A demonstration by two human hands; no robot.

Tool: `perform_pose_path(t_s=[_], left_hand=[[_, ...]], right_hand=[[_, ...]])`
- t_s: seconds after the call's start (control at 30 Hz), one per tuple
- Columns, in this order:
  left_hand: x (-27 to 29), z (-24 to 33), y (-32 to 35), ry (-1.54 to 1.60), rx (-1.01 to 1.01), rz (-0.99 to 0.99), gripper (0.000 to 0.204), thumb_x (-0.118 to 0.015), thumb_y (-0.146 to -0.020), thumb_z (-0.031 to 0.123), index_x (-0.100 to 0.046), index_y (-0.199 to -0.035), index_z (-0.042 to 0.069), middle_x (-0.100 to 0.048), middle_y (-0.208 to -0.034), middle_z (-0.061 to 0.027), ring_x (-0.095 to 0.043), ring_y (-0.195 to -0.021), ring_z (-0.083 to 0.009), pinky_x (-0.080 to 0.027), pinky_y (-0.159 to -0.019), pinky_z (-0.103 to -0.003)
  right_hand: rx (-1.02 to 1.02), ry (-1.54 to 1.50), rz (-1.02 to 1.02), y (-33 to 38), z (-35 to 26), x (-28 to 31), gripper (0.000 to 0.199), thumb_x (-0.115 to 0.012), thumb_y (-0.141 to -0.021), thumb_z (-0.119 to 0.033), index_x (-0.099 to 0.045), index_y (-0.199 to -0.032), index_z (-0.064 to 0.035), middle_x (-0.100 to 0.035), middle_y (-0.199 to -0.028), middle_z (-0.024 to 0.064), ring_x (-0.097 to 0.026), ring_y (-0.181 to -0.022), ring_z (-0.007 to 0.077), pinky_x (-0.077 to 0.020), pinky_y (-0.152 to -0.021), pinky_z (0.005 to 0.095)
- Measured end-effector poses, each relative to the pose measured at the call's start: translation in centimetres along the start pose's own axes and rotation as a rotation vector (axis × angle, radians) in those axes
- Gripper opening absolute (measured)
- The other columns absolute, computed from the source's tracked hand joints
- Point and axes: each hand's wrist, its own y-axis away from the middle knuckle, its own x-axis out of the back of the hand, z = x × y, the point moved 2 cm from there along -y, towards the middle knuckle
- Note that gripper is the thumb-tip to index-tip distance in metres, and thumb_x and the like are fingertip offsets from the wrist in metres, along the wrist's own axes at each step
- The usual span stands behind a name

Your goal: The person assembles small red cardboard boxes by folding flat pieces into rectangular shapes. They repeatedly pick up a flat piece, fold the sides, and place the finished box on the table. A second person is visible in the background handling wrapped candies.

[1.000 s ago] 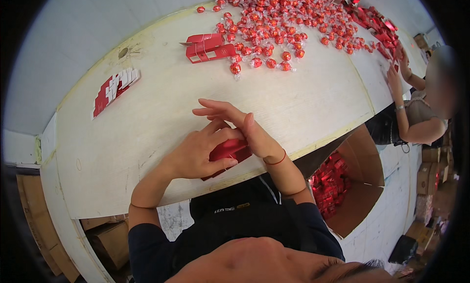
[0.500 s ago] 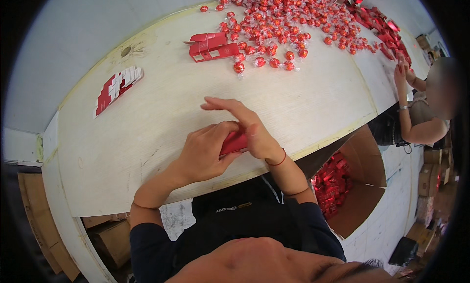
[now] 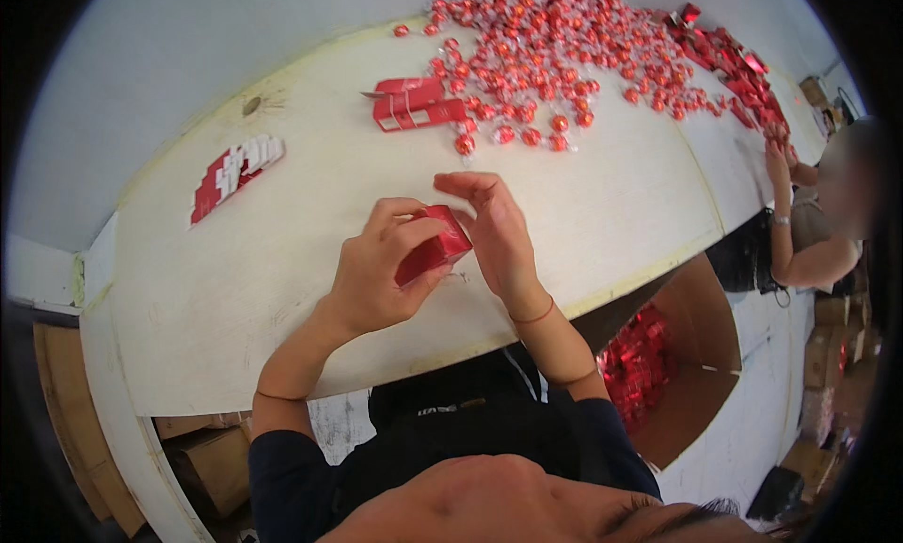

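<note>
My left hand (image 3: pixel 372 270) is closed around a small red carton (image 3: pixel 440 247), its thumb below and its fingers over the top. The carton tilts above the near part of the table, with one end facing right. Close beside that end is my right hand (image 3: pixel 500 233), fingers stretched out and slightly bent, holding nothing. Whether its palm side touches the carton I cannot tell. Beyond my hands lie flat red cartons (image 3: pixel 411 104) held in a bundle by a band. A fanned stack of red and white flat cartons (image 3: pixel 233 174) rests to the left.
A large heap of red wrapped candies (image 3: pixel 536 49) covers the far side of the white table (image 3: pixel 310 204). More red cartons (image 3: pixel 738 68) are piled at the far right, by a co-worker's hands (image 3: pixel 779 148). Below the table edge, an open cardboard box (image 3: pixel 701 393) holds red packs.
My left hand has turned and lifted the carton slightly, so more of it shows. My right hand has drawn back a little from over it, fingers still extended.
</note>
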Motion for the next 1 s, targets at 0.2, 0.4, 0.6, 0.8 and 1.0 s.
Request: perform_pose_path(t_s=[0.2,0.4,0.6,0.8,1.0], left_hand=[[-0.3,-1.0,0.7,0.062,-0.206,0.184,0.058,-0.081,-0.074,0.008,-0.046,-0.121,0.010,-0.055,-0.118,-0.0220,-0.061,-0.101,-0.0339,-0.053,-0.083,-0.041],[-0.4,-2.4,1.4,0.514,0.034,0.320,0.051,-0.077,-0.080,0.011,-0.047,-0.120,0.008,-0.052,-0.128,-0.0232,-0.055,-0.116,-0.0286,-0.049,-0.091,-0.038],[-0.2,-2.2,1.3,0.442,0.121,0.254,0.044,-0.073,-0.084,0.014,-0.051,-0.121,0.004,-0.053,-0.131,-0.0209,-0.052,-0.121,-0.0290,-0.041,-0.102,-0.039],[-2.6,-4.9,1.7,0.594,0.336,0.209,0.034,-0.067,-0.089,0.014,-0.056,-0.118,0.001,-0.058,-0.120,-0.0133,-0.058,-0.109,-0.0204,-0.046,-0.095,-0.033],[-2.0,-12.0,-5.3,0.328,0.376,-0.012,0.033,-0.067,-0.085,0.011,-0.061,-0.117,0.007,-0.062,-0.112,-0.0072,-0.060,-0.102,-0.0137,-0.047,-0.088,-0.028]], right_hand=[[-0.283,-0.113,-0.357,0.8,0.0,-1.4,0.078,-0.060,-0.089,-0.045,-0.028,-0.148,-0.0058,-0.039,-0.143,0.0110,-0.038,-0.133,0.0211,-0.0343,-0.108,0.0376],[-0.075,0.421,-0.231,0.8,0.3,-2.2,0.088,-0.082,-0.073,-0.014,-0.031,-0.144,-0.0040,-0.054,-0.125,0.0116,-0.056,-0.108,0.0201,-0.0463,-0.093,0.0352],[0.043,0.805,-0.206,0.6,0.3,-2.1,0.064,-0.081,-0.072,-0.016,-0.047,-0.125,-0.0024,-0.061,-0.102,0.0097,-0.060,-0.093,0.0154,-0.0481,-0.082,0.0291],[-0.111,0.664,-0.062,0.4,1.5,-1.5,0.053,-0.078,-0.078,-0.018,-0.049,-0.120,-0.0030,-0.060,-0.096,0.0075,-0.057,-0.083,0.0118,-0.0489,-0.074,0.0272],[0.033,0.679,0.316,-0.7,3.3,1.0,0.065,-0.071,-0.085,-0.020,-0.038,-0.139,-0.0037,-0.046,-0.136,0.0117,-0.046,-0.123,0.0218,-0.0410,-0.099,0.0362]])
